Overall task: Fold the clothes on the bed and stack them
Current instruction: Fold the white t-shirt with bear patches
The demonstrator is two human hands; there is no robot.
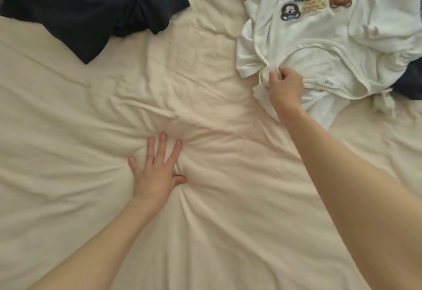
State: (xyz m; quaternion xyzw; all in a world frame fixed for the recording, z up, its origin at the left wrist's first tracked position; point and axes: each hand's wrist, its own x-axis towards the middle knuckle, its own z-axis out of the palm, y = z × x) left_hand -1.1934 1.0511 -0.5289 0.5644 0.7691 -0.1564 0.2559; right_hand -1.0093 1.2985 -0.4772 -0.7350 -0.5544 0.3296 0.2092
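Observation:
A white T-shirt (319, 38) with three small cartoon prints lies crumpled at the upper right of the bed, its neckline facing me. My right hand (285, 88) pinches the shirt's fabric at the left end of the collar. Pressed flat on the cream bedsheet (80, 152), fingers spread, is my left hand (157, 170), near the middle of the bed, and the sheet wrinkles around it. A dark navy garment (86, 6) lies bunched at the upper left, apart from both hands.
Another dark piece of cloth (408, 81) shows at the right edge, partly under the white shirt. More white fabric (397, 4) is heaped at the top right. The cream sheet spreads across the middle and bottom of the view.

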